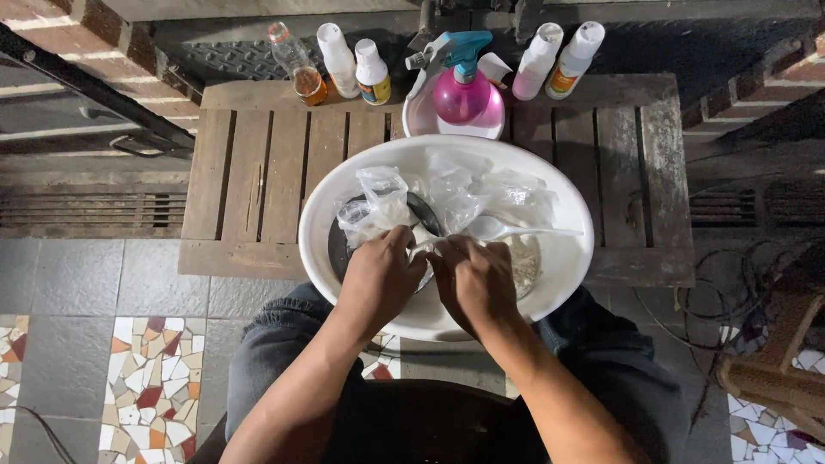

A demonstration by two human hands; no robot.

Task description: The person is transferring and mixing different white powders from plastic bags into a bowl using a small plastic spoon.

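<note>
A large white basin (567, 258) rests on the near edge of a low wooden slatted table (258, 163). Inside it lie several clear plastic bags (481, 193), a dark round dish (339, 249) and a white plastic spoon (507, 228). My left hand (378, 275) grips the twisted neck of a clear plastic bag (378, 202) over the dark dish. Right beside it, my right hand (473, 279) pinches the same bag's neck, fingers closed. What the bag contains cannot be made out.
Along the table's far edge stand a pink spray bottle (462, 90) in a white bowl, several white bottles (337, 60) and a clear bottle with amber liquid (301, 73). Brick walls flank the table. A wicker chair (773, 369) stands at the right.
</note>
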